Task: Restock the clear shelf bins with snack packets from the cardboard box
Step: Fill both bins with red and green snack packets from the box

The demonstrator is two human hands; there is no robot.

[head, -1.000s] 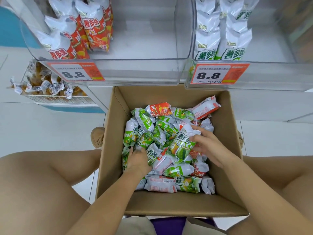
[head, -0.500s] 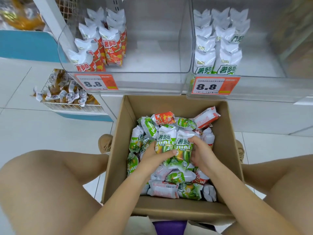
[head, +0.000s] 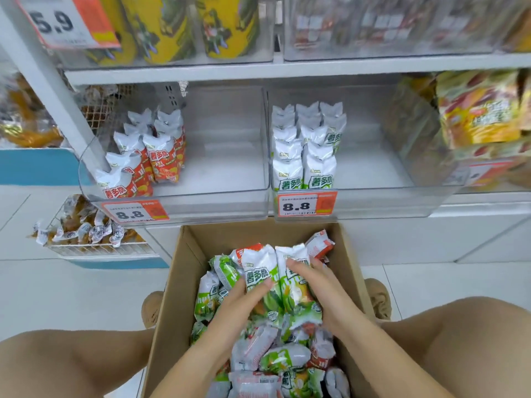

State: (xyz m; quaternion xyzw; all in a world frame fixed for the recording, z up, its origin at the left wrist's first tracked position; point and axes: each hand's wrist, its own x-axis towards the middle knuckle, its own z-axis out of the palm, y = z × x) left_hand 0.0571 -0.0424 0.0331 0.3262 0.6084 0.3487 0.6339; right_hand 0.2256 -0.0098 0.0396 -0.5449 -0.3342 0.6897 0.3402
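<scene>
Packets first: two green snack packets (head: 263,278) stand upright and side by side over the cardboard box (head: 184,271), pressed together between both hands. Left hand (head: 244,300) curls its fingers around the left packet; right hand (head: 319,285) wraps the right one, fingers across its front. Green stock sits in the right clear bin (head: 373,202), in two front rows at its left side, with bare floor to the right of them. To do this step well, keep the pair squeezed flat and upright, lift them over the bin's front wall, and set them labels forward beside the standing rows. Red packets belong in the left clear bin (head: 218,205), so I'd keep the colours apart
</scene>
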